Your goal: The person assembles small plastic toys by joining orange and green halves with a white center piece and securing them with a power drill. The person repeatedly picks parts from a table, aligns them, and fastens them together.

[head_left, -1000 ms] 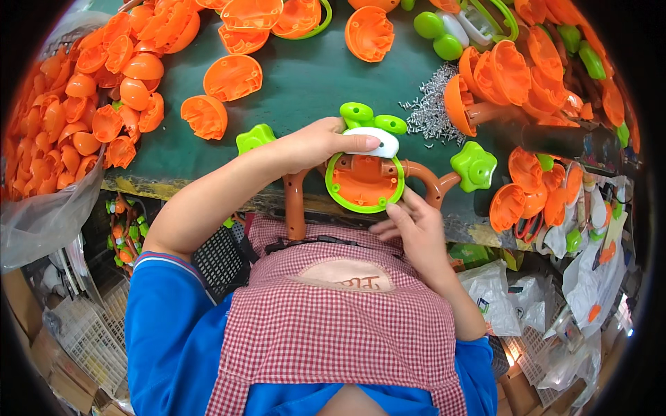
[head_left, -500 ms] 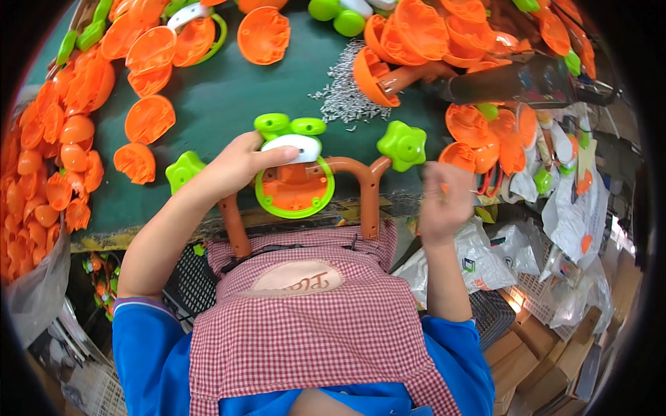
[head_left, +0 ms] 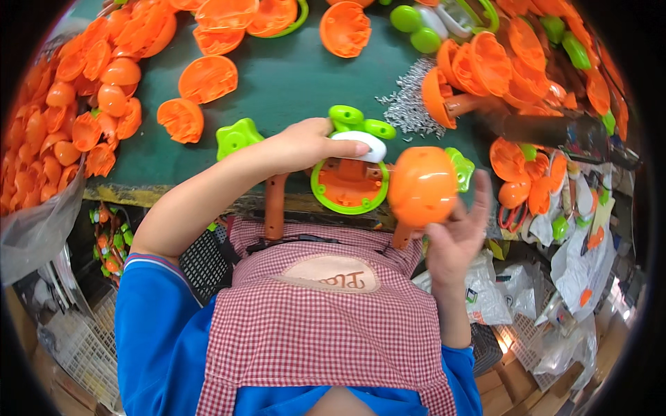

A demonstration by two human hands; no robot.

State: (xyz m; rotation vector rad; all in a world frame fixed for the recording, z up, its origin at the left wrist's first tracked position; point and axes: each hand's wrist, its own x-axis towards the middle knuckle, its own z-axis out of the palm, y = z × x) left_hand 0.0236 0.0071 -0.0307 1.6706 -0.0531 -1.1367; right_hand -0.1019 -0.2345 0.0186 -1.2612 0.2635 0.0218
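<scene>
My left hand [head_left: 312,145] grips a toy assembly, its thumb pressed on the white oval piece [head_left: 362,146]. Above that piece sit green rounded knobs [head_left: 350,116]; below it a green ring [head_left: 318,200] surrounds an orange hollow part [head_left: 350,186]. Brown tube legs [head_left: 275,208] hang over the table edge. Green star-shaped pieces, one on the left [head_left: 237,139] and one on the right [head_left: 460,168], flank the assembly. My right hand [head_left: 454,246] has an orange dome shell [head_left: 424,186] at its thumb and fingers, hiding the assembly's right side; other fingers stretch out.
A heap of silver screws [head_left: 415,104] lies on the green table [head_left: 291,76]. Orange shells crowd the left [head_left: 114,100] and far right [head_left: 492,62]. A dark-bodied tool [head_left: 548,132] lies at right. Plastic bags [head_left: 485,291] and cartons [head_left: 517,385] are below.
My right hand, earlier curled and blurred beside the right star piece, now has an orange dome shell in front of the assembly. The whole view has shifted; my left hand keeps its grip.
</scene>
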